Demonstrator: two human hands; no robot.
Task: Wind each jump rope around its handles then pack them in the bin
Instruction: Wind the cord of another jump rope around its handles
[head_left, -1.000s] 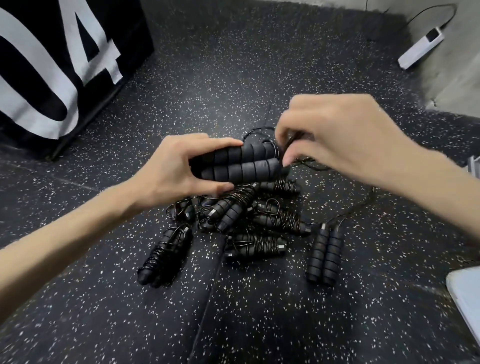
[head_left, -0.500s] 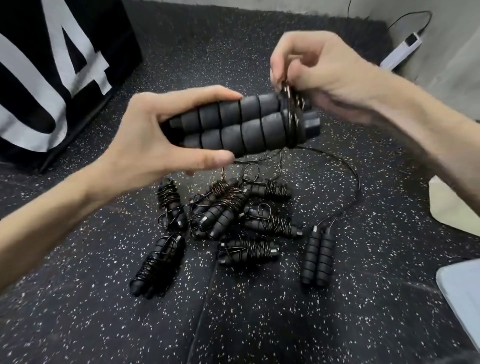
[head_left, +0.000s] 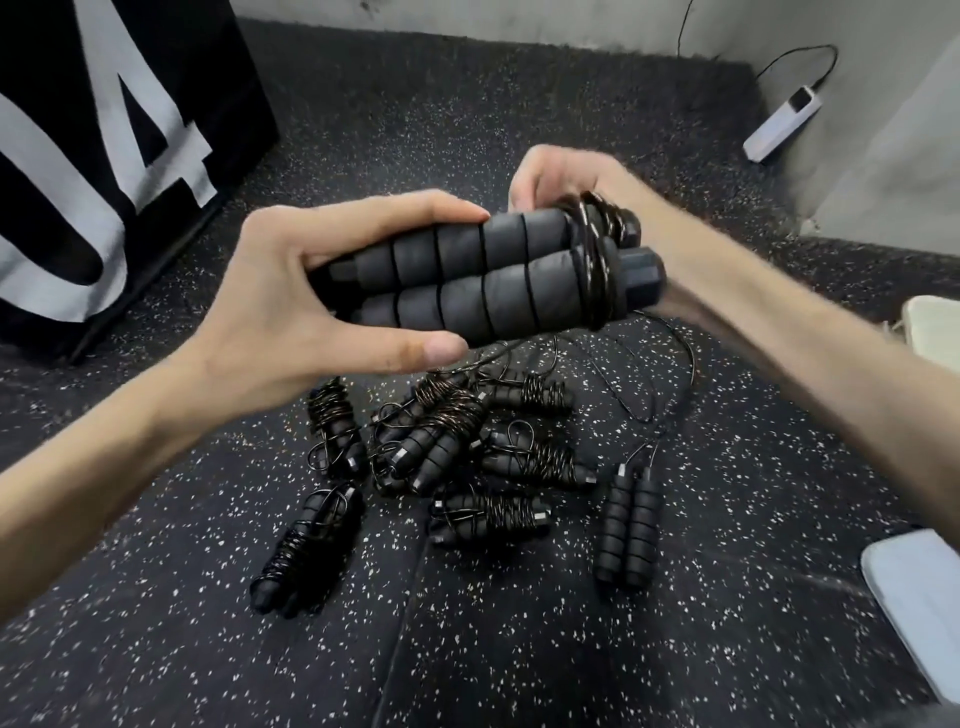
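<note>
My left hand (head_left: 291, 306) grips two black foam jump rope handles (head_left: 467, 280) held side by side above the floor. A few turns of thin black cable (head_left: 597, 254) circle their right end. My right hand (head_left: 550, 176) is behind that end, fingers curled on the cable; the rest of the cable (head_left: 670, 358) trails down to the floor. Below lie several wound jump ropes in a pile (head_left: 447, 441). One unwound pair of handles (head_left: 626, 530) lies to the right of the pile.
Black speckled rubber floor (head_left: 519, 649). A black box with white lettering (head_left: 104, 145) stands at the left. A white power strip (head_left: 782, 122) lies by the far wall. A pale bin edge (head_left: 919, 597) shows at lower right, another pale object (head_left: 935, 332) at the right edge.
Both hands lifted the handle pair up from the pile. My right hand has circled the cable round the handles' right end, adding turns, and moved from above to behind them.
</note>
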